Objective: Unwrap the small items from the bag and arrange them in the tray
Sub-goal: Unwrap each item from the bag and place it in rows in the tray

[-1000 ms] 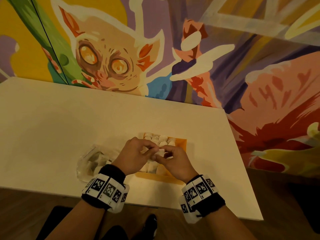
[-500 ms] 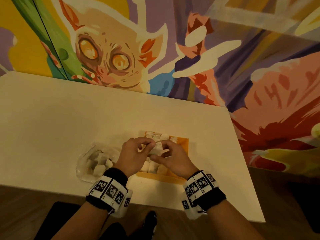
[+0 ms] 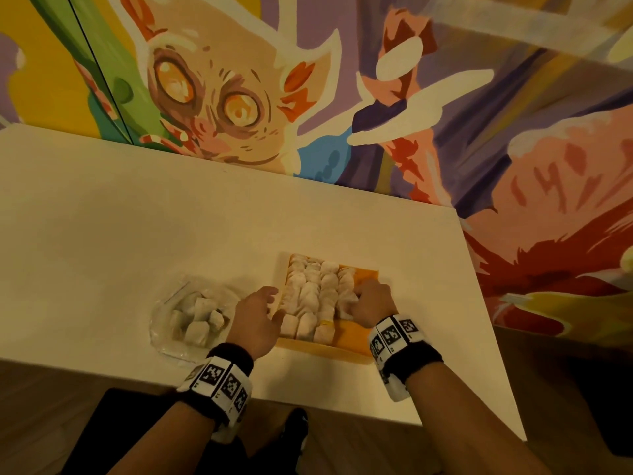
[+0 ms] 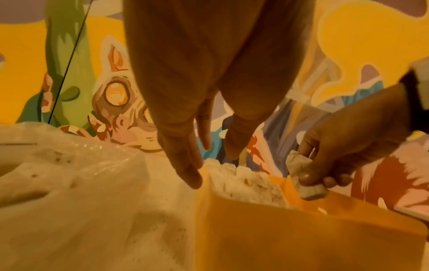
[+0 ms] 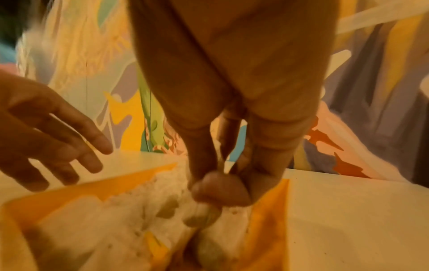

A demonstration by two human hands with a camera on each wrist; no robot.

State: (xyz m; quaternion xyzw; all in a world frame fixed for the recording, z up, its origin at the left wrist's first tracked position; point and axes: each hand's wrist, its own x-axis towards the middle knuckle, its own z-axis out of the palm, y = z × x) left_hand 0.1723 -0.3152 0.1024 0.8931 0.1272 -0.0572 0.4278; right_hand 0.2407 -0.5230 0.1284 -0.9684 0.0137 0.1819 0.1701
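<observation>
The right hand (image 3: 371,299) is down at the right side of the orange tray (image 3: 352,341), its thumb and fingers pinched round one small white piece (image 4: 304,180), which it holds just over the bare orange strip beside the filled rows. To me it looks like the setting-down step: the piece is aimed at the first open gap, so the rows fill from left to right without disturbing those already packed. The other white pieces (image 3: 313,293) lie tight together across the left and middle of the tray, touching one another, which keeps them from toppling.

The left hand (image 3: 258,311) holds nothing. Its fingers are straight and loosely spread, hovering at the tray's left edge, between the tray and the clear bag (image 3: 191,317). I judge it is placed there because the bag is its next stop; the bag lies just left of the tray on the pale surface (image 3: 120,234), near the front edge, with several wrapped lumps showing inside.

Most of the tray is already covered, and only the right strip is bare, so the work seems well along. The lumps in the bag need unwrapping yet. Whether the pinched piece already touches the tray floor I cannot tell.
</observation>
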